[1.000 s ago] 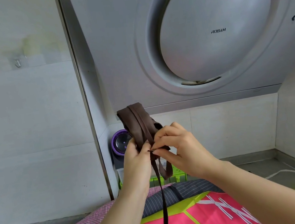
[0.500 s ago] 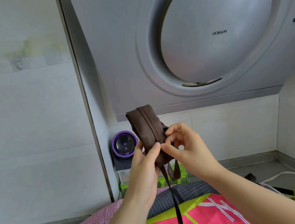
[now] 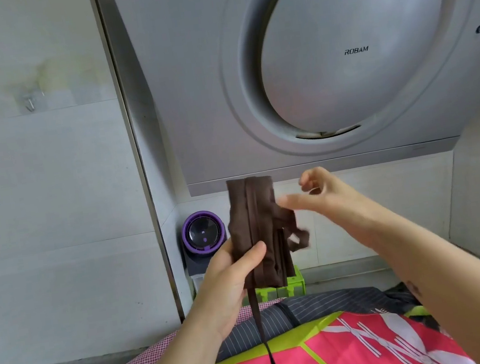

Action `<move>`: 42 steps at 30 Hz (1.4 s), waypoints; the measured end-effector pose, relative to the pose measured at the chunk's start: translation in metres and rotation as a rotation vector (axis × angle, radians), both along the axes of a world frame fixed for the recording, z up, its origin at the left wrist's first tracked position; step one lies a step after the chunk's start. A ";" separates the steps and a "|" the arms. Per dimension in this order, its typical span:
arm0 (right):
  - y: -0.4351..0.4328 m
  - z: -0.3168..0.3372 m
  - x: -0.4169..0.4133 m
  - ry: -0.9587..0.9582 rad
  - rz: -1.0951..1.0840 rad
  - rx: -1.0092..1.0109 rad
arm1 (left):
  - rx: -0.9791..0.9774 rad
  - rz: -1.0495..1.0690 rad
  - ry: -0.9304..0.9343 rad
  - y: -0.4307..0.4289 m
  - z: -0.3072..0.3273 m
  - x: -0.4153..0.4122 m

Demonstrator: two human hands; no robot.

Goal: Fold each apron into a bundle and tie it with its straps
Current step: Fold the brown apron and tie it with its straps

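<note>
My left hand [image 3: 230,278] grips a folded brown apron bundle [image 3: 252,211] and holds it upright in front of the hood, thumb pressed across its front. One thin brown strap [image 3: 260,327] hangs straight down from the bundle over the pile below. A short loop of strap [image 3: 297,235] sticks out loose on the bundle's right side. My right hand [image 3: 327,197] hovers just right of the bundle with its fingers loosely curled and nothing in them; its thumb tip is close to the strap loop.
Below lie more aprons: a pink and lime one [image 3: 334,353], a grey striped one [image 3: 312,307] and a pink checked one [image 3: 151,353]. A purple-rimmed appliance [image 3: 204,231] and green box [image 3: 290,285] stand in the corner. The range hood [image 3: 338,54] looms overhead.
My right hand has let go of the strap at the bundle and moved away to the right. The bundle stands more upright, and my left thumb now lies lower across it.
</note>
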State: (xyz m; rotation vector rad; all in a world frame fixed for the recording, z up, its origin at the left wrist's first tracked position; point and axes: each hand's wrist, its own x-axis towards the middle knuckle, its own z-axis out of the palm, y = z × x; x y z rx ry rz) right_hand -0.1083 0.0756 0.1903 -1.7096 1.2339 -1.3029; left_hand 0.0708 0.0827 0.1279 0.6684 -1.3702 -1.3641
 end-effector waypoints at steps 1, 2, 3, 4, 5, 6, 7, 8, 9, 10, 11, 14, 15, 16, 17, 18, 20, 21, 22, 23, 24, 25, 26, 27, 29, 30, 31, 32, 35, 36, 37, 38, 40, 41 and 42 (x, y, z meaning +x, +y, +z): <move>0.001 0.003 0.001 -0.005 0.021 0.043 | -0.009 -0.027 -0.056 -0.001 0.000 0.001; 0.001 0.003 0.003 -0.012 0.104 0.092 | -0.009 -0.061 -0.109 -0.001 0.000 0.001; 0.003 0.002 0.007 -0.040 0.200 0.135 | -0.003 -0.094 -0.153 -0.001 0.000 0.000; 0.004 0.000 0.011 -0.073 0.262 0.143 | 0.006 -0.113 -0.189 -0.001 -0.001 -0.001; 0.005 0.000 0.013 -0.088 0.257 0.130 | 0.009 -0.118 -0.218 -0.002 -0.001 -0.001; 0.003 -0.002 0.014 -0.103 0.210 0.094 | 0.003 -0.106 -0.243 -0.003 -0.001 -0.001; 0.000 -0.005 0.014 -0.121 0.146 0.045 | -0.011 -0.082 -0.266 -0.006 -0.001 0.000; -0.004 -0.009 0.014 -0.128 0.068 -0.018 | -0.026 -0.049 -0.283 -0.008 0.000 0.000; -0.006 -0.012 0.015 -0.134 -0.003 -0.073 | -0.037 -0.011 -0.284 -0.011 0.001 0.000; -0.008 -0.016 0.016 -0.155 -0.064 -0.115 | -0.038 0.024 -0.264 -0.012 0.002 0.000; -0.009 -0.020 0.017 -0.210 -0.102 -0.134 | -0.032 0.052 -0.232 -0.014 0.004 0.000; -0.009 -0.025 0.021 -0.538 -0.081 -0.081 | 0.003 0.094 -0.150 -0.015 0.004 -0.002; -0.008 -0.027 0.023 -0.644 -0.061 -0.050 | 0.013 0.103 -0.141 -0.015 0.003 -0.002; -0.006 -0.029 0.024 -0.715 -0.048 -0.021 | 0.023 0.110 -0.143 -0.016 0.001 -0.002; -0.005 -0.031 0.026 -0.760 -0.033 0.018 | 0.035 0.116 -0.151 -0.016 0.000 -0.003; -0.005 -0.033 0.025 -0.773 -0.014 0.048 | 0.043 0.123 -0.164 -0.016 -0.001 -0.003; -0.007 -0.035 0.023 -0.741 0.011 0.084 | 0.051 0.163 -0.201 -0.018 -0.002 -0.001; -0.010 -0.036 0.021 -0.668 -0.037 0.056 | 0.056 0.193 -0.213 -0.018 -0.002 -0.001; -0.010 -0.036 0.019 -0.537 -0.152 -0.035 | 0.066 0.230 -0.215 -0.020 -0.003 0.000; -0.006 -0.035 0.018 -0.419 -0.294 -0.180 | 0.087 0.267 -0.202 -0.021 -0.004 0.000; -0.001 -0.037 0.017 -0.328 -0.370 -0.362 | 0.114 0.297 -0.174 -0.023 -0.005 0.001; 0.005 -0.041 0.019 -0.246 -0.319 -0.459 | 0.145 0.311 -0.127 -0.024 -0.004 0.001; 0.010 -0.051 0.023 -0.152 -0.199 -0.441 | 0.175 0.302 -0.069 -0.024 -0.002 0.001; 0.018 -0.060 0.029 -0.034 -0.056 -0.343 | 0.202 0.277 -0.013 -0.023 0.001 -0.001; 0.016 -0.085 0.039 0.338 0.173 -0.042 | 0.231 0.207 0.064 -0.021 0.007 -0.005; 0.011 -0.097 0.041 0.456 0.205 0.069 | 0.240 0.172 0.084 -0.018 0.010 -0.007; 0.007 -0.104 0.044 0.490 0.239 0.099 | 0.238 0.147 0.091 -0.015 0.013 -0.010; 0.005 -0.105 0.047 0.431 0.281 0.080 | 0.226 0.133 0.084 -0.014 0.015 -0.013; 0.001 -0.089 0.044 0.347 0.361 0.083 | 0.196 0.130 0.046 -0.011 0.018 -0.015; -0.003 -0.082 0.039 0.358 0.338 0.091 | 0.193 0.132 0.049 -0.012 0.018 -0.013; -0.006 -0.073 0.032 0.398 0.272 0.070 | 0.197 0.129 0.067 -0.013 0.019 -0.011; -0.011 -0.066 0.024 0.479 0.169 0.037 | 0.207 0.118 0.097 -0.013 0.018 -0.009; -0.015 -0.050 0.013 0.666 0.051 -0.059 | 0.227 0.074 0.119 -0.012 0.015 -0.009; -0.016 -0.045 0.011 0.714 0.064 -0.077 | 0.225 0.065 0.098 -0.011 0.014 -0.011; -0.016 -0.041 0.010 0.719 0.079 -0.057 | 0.218 0.066 0.066 -0.011 0.012 -0.011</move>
